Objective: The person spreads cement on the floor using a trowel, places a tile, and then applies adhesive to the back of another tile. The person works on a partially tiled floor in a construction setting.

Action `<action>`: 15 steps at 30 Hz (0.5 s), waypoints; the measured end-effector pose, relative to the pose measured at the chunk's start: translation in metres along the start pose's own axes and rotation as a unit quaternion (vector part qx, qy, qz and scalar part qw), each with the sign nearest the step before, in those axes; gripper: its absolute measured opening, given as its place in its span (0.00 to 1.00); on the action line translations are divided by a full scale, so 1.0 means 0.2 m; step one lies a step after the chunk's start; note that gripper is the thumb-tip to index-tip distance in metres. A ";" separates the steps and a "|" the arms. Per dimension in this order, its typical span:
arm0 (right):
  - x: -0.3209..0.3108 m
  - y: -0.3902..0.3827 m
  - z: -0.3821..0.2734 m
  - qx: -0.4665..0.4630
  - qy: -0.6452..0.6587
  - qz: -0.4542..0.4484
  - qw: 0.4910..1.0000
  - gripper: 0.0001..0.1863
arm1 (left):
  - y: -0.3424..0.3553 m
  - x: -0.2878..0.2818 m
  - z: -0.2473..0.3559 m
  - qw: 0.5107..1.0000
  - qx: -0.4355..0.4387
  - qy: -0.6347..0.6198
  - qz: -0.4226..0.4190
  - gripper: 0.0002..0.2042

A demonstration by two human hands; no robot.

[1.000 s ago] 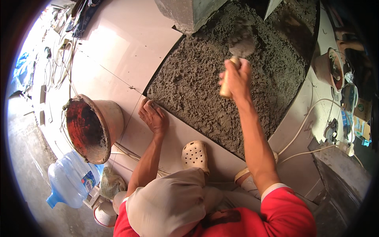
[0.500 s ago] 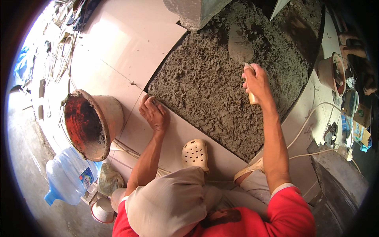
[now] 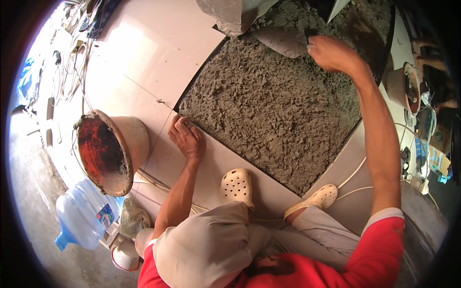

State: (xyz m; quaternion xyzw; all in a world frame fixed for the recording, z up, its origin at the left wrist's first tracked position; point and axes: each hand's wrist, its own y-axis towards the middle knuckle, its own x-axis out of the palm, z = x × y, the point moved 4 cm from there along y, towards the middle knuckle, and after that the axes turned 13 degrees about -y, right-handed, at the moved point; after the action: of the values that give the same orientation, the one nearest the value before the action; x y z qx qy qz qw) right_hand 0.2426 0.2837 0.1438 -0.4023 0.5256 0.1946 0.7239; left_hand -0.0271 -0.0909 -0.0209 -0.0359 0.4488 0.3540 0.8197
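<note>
A bed of wet grey mortar (image 3: 269, 101) fills a gap among pale floor tiles (image 3: 149, 53). At its far side my right hand (image 3: 331, 54) is closed around the handle of a trowel (image 3: 284, 43), whose blade lies flat on the mortar, pointing left. The grip is mostly hidden by my fingers. My left hand (image 3: 186, 138) leans on the tile at the mortar's near left corner, its fingers somewhat bent and holding nothing. Just left of it, a mortar-crusted bucket (image 3: 137, 141) lies tipped toward the left, reddish inside.
A clear blue water jug (image 3: 81, 211) lies at the lower left beside a small pot (image 3: 126, 255). Another bucket (image 3: 402, 89) stands at the right. Cables (image 3: 357, 169) cross the tiles. A grey sheet-like piece (image 3: 230, 14) overhangs the mortar's far edge. A string (image 3: 144, 89) runs over the tiles.
My right hand has moved away from me and to the right, and the trowel blade has turned to point left. My left hand has stayed almost in place.
</note>
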 end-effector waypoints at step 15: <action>0.08 0.31 0.44 0.097 -0.109 -0.105 0.984 0.22 | 0.00 0.01 -0.03 1.000 -0.004 0.008 -0.006 0.17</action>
State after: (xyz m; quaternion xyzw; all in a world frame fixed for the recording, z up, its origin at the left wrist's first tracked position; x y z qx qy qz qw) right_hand 0.2583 0.3878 0.1174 -0.3598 0.4144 0.1085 0.8289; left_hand -0.0300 -0.0924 -0.0262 -0.0448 0.4532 0.3509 0.8182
